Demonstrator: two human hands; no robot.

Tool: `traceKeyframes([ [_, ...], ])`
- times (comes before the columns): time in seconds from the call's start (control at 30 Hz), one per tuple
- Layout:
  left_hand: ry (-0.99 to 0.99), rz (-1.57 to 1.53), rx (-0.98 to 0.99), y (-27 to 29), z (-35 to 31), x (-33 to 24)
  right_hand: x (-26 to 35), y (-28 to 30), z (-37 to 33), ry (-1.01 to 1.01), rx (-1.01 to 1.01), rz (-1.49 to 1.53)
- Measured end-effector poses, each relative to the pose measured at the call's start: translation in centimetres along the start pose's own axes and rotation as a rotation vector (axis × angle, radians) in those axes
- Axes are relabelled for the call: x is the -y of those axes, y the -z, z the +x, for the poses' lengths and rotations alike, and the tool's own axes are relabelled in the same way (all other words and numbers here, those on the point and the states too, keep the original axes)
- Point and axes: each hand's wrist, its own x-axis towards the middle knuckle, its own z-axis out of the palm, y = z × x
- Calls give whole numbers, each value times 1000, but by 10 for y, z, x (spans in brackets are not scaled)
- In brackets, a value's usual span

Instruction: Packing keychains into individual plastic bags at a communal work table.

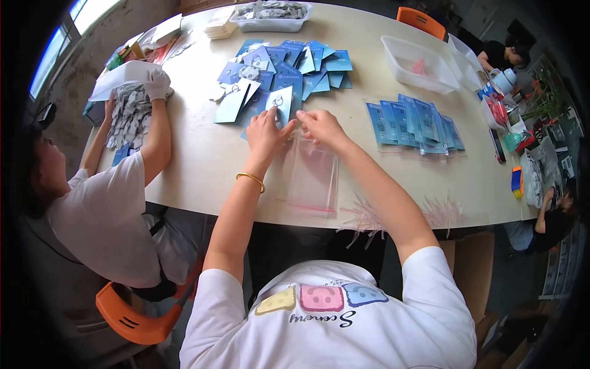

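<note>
My left hand (263, 132) reaches to the near edge of a loose pile of blue cards (289, 77). Its fingers are stretched out with the thumb apart, and the fingertips touch a white card (281, 98) that carries a small ring-like item. Close to its right, my right hand (322, 128) has its fingers curled in a pinch at the upper end of a clear plastic bag (312, 175). The bag lies flat on the table, with a pink strip along its near end. Exactly what the right fingertips grip is too small to make out.
Bagged blue cards (415, 126) lie to the right. Clear-pink strips (369, 218) gather at the table's front edge. Plastic tubs (421, 64) stand farther back. At left, a co-worker's gloved hand (158, 84) is by a heap of grey pieces (130, 117).
</note>
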Motion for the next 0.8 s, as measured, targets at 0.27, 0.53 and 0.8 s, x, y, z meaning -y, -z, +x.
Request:
traceKeyframes([
  [0.27, -230, -290, -292, 33, -54, -18, -31, -6, 32, 318, -216, 36],
  [0.53, -33, 32, 185, 30, -95, -27, 0, 54, -82, 210, -72, 538],
  [0.8, 110, -380, 423, 43, -77, -18, -37, 82, -142, 256, -160, 742],
])
